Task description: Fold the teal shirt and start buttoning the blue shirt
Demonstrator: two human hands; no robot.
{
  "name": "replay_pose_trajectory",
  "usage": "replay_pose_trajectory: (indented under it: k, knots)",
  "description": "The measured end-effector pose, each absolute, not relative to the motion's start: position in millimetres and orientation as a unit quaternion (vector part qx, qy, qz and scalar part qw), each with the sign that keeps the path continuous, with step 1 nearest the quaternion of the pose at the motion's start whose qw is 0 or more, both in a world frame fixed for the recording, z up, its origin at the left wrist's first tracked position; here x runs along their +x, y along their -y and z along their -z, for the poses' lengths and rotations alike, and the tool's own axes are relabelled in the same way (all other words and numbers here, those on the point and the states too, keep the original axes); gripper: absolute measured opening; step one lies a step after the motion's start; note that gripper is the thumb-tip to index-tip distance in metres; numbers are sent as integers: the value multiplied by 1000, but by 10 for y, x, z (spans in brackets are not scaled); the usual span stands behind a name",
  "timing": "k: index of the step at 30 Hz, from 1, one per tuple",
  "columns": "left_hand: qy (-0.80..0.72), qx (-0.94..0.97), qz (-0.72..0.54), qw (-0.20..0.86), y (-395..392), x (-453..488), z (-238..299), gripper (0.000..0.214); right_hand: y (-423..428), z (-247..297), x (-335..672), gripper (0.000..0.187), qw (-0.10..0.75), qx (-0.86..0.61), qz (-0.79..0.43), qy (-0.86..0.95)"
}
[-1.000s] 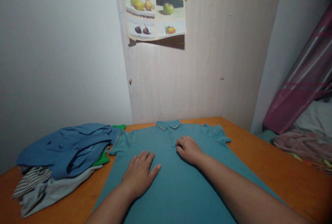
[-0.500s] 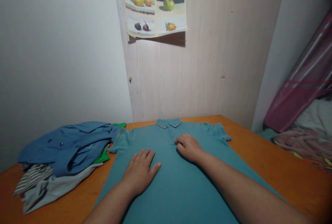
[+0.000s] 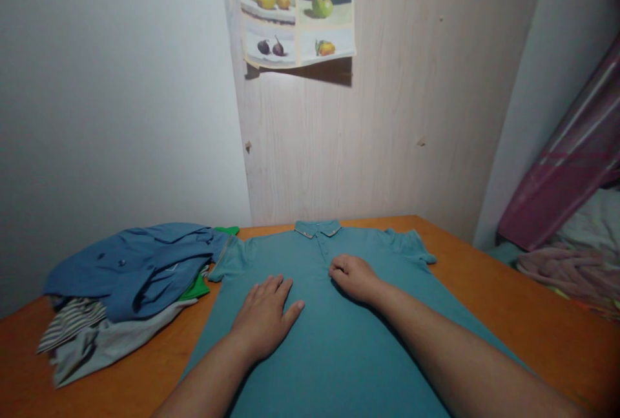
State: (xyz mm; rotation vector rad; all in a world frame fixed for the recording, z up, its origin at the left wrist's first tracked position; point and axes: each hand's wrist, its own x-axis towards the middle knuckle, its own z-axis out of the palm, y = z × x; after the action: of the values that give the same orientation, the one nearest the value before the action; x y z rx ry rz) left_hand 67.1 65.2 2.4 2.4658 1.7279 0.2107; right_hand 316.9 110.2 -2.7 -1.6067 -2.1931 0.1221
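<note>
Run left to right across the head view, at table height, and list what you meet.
Blue fabric garment with dark round buttons → bare left hand, spread flat on a teal short-sleeved polo shirt → bare right hand, curled at the same shirt → crumpled dusty-pink cloth.

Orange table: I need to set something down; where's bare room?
Widest: bare table right of teal shirt, to the edge. Smaller: the near strip between shirt and clothes pile. Crowded: left, by the pile; middle, by shirt, left hand and right hand.
</note>
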Motion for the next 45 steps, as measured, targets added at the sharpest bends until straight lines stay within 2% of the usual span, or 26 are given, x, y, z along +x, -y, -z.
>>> replay_pose_trajectory:
  k: [10,16,24,34,39,45]
  knots:
    - [-566,820,-72,49,-669,660,-6,75,-1122,13,3186,34,224,-592,-32,773]
    - [-567,818,-77,53,-648,666,-20,74,-1093,53,3181,57,135,-569,-68,808]
    - [-571,817,-69,38,-698,653,28,75,-986,4,3090,83,80,-556,-122,818]
    - [-614,786,-54,47,-655,670,-12,81,-1027,-6,3174,85,76,-644,-91,755]
    - [-639,765,-58,60,-644,660,-46,90,-1064,70,3178,88,55,-635,-96,765]
    - [-676,733,-68,42,-747,539,6,86,-1104,146,3176,87,47,-638,-84,764]
